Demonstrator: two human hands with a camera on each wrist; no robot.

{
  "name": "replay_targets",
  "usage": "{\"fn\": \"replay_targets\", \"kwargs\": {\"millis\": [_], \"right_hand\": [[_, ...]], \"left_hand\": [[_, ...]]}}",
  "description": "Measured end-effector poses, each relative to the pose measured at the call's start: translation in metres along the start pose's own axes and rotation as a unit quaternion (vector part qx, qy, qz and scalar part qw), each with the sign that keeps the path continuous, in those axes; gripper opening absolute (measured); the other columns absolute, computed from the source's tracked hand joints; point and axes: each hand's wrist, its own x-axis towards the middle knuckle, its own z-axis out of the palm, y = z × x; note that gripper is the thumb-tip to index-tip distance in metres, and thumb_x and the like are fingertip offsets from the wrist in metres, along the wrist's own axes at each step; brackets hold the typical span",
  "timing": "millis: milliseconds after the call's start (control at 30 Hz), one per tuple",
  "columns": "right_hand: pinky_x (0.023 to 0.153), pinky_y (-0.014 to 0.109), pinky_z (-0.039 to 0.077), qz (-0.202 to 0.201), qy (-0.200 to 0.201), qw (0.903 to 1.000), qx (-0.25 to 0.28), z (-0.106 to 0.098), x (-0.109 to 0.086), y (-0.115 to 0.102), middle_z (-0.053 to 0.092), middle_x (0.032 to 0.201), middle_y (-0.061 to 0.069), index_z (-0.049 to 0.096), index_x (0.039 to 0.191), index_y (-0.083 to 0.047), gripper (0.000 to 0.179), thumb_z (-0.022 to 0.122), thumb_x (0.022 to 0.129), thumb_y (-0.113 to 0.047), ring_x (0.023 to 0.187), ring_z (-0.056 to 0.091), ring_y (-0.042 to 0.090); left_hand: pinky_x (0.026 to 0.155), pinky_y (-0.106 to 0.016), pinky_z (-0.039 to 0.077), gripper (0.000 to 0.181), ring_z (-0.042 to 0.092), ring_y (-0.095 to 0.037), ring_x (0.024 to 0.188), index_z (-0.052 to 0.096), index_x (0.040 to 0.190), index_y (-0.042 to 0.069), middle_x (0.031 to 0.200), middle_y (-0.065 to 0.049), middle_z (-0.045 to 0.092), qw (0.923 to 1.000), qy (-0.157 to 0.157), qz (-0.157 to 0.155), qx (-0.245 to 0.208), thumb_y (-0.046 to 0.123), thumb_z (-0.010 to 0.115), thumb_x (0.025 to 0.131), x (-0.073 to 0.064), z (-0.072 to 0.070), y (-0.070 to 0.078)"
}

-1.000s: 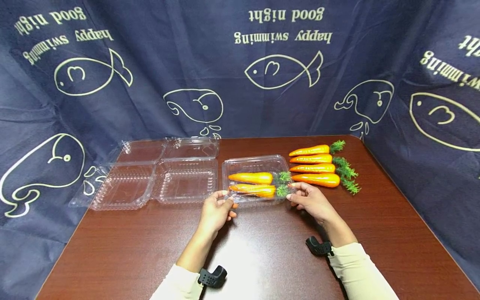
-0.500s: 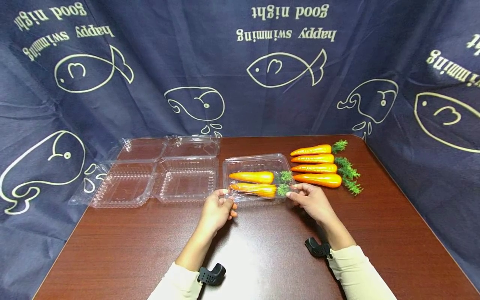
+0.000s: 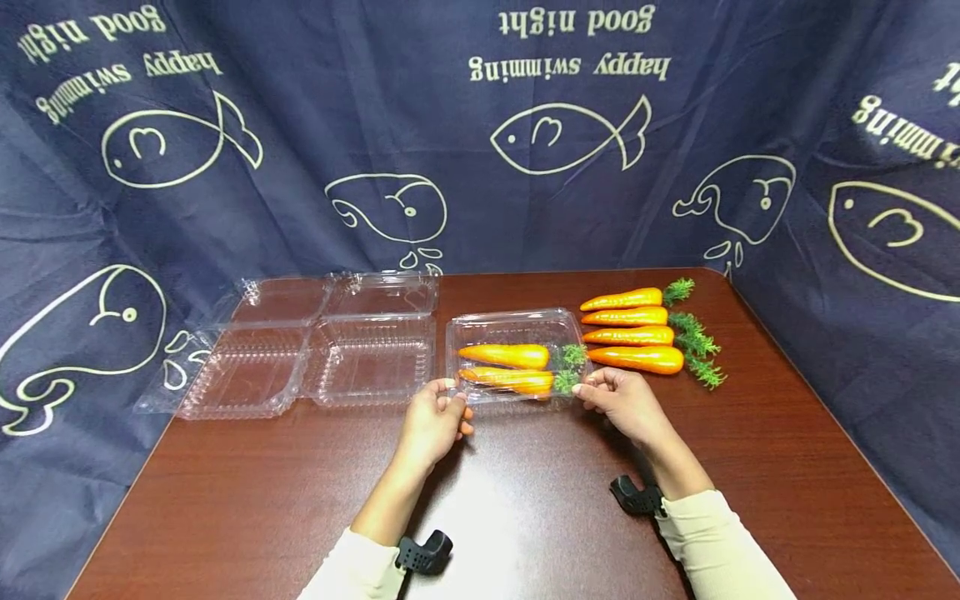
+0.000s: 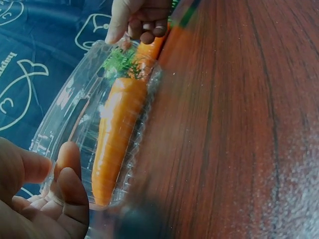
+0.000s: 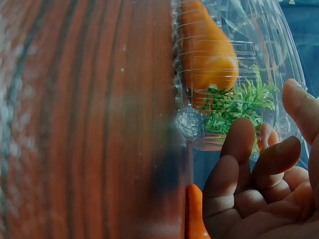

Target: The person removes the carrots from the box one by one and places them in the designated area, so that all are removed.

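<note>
A clear plastic clamshell box [image 3: 501,327] lies on the table with its lid down over two orange carrots [image 3: 504,356], their green tops to the right. At its near left corner, my left hand [image 3: 433,427] pinches the rim between thumb and fingers. My right hand [image 3: 628,408] pinches the near right corner in the same way. Through the plastic, the left wrist view shows one carrot [image 4: 118,139] lengthwise. In the right wrist view, the thick end of a carrot [image 5: 212,55] and its leaves sit just beyond my right fingers.
Several loose carrots [image 3: 628,337] lie in a column right of the box, leaves pointing right. Two more clear clamshell boxes stand on the left with lids raised: one beside the box [image 3: 372,367], another farther left [image 3: 243,371]. A dark blue printed cloth [image 3: 465,242] hangs behind the table.
</note>
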Motion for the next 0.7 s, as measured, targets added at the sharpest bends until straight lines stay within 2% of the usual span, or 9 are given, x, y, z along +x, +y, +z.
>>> {"fn": "replay_targets", "kwargs": {"millis": [167, 333, 533, 700], "right_hand": [[0.045, 0.027, 0.042, 0.001, 0.012, 0.9999, -0.004, 0.0020, -0.0011, 0.0018, 0.059, 0.066, 0.002, 0.065, 0.080, -0.001, 0.020, 0.074, 0.088, -0.018, 0.057, 0.051, 0.016], [0.050, 0.028, 0.047, -0.003, 0.003, 0.9999, 0.010, 0.0013, -0.0009, 0.0006, 0.063, 0.070, 0.004, 0.067, 0.084, 0.002, 0.022, 0.073, 0.090, -0.018, 0.062, 0.052, 0.014], [0.056, 0.029, 0.050, -0.017, -0.029, 0.9986, 0.041, -0.0013, -0.0009, -0.0006, 0.066, 0.074, 0.006, 0.063, 0.089, 0.003, 0.015, 0.071, 0.091, -0.010, 0.066, 0.055, 0.013], [0.062, 0.029, 0.052, -0.028, -0.061, 0.9957, 0.064, -0.0050, -0.0020, 0.0007, 0.067, 0.079, 0.010, 0.059, 0.097, 0.006, 0.016, 0.067, 0.092, -0.007, 0.071, 0.063, 0.014]], "left_hand": [[0.053, -0.026, 0.055, 0.032, 0.062, -0.011, 0.055, 0.047, 0.129, -0.009, 0.083, -0.021, 0.067, 1.0000, 0.000, 0.000, 0.010, 0.004, 0.052, 0.100, -0.0008, 0.0002, 0.0008], [0.053, -0.025, 0.054, 0.032, 0.063, -0.012, 0.055, 0.047, 0.129, -0.008, 0.083, -0.022, 0.067, 0.9999, 0.003, -0.005, 0.012, 0.005, 0.053, 0.100, -0.0014, -0.0008, 0.0024], [0.052, -0.023, 0.053, 0.033, 0.063, -0.011, 0.055, 0.047, 0.129, -0.008, 0.084, -0.023, 0.067, 0.9999, 0.006, -0.011, -0.008, 0.005, 0.054, 0.100, -0.0010, -0.0018, 0.0022], [0.053, -0.024, 0.053, 0.045, 0.066, -0.020, 0.059, 0.047, 0.130, -0.009, 0.077, -0.015, 0.067, 1.0000, 0.005, 0.005, -0.001, 0.007, 0.066, 0.093, -0.0005, -0.0009, 0.0001]]}}
